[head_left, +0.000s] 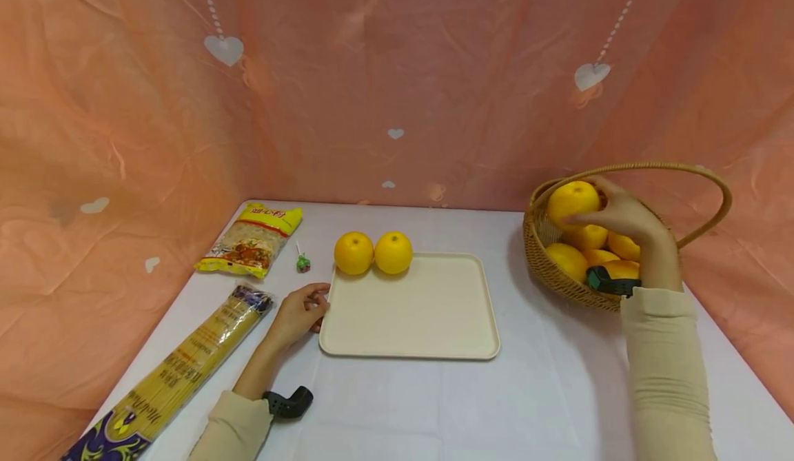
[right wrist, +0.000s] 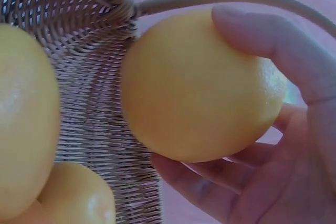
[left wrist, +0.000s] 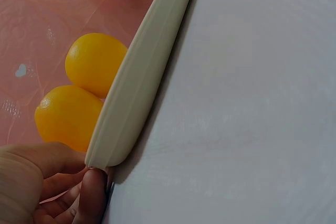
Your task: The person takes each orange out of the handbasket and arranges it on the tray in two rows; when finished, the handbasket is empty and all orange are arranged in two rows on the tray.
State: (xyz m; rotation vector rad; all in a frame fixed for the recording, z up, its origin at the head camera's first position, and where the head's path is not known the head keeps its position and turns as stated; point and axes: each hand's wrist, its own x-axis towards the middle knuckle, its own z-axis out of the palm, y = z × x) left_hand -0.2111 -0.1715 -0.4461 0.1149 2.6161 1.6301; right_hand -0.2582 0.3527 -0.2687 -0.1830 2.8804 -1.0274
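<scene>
In the head view my right hand (head_left: 620, 213) grips an orange (head_left: 573, 204) at the upper left part of the wicker basket (head_left: 558, 283), above several other oranges. The right wrist view shows thumb and fingers of the hand (right wrist: 294, 114) curled round that orange (right wrist: 197, 90). My left hand (head_left: 299, 315) is at the left edge of the beige tray (head_left: 409, 313); in the left wrist view the hand (left wrist: 47, 182) pinches the tray's rim (left wrist: 139, 82) between thumb and fingers. Two oranges (head_left: 354, 253) (head_left: 393, 253) sit side by side at the tray's back left.
A yellow noodle packet (head_left: 251, 240) lies at the back left of the white table (head_left: 384, 406), with a small green lollipop (head_left: 302, 262) to its right. A long spaghetti pack (head_left: 174, 371) lies diagonally left of my left arm. The basket's handle (head_left: 657, 167) arches over its back and right.
</scene>
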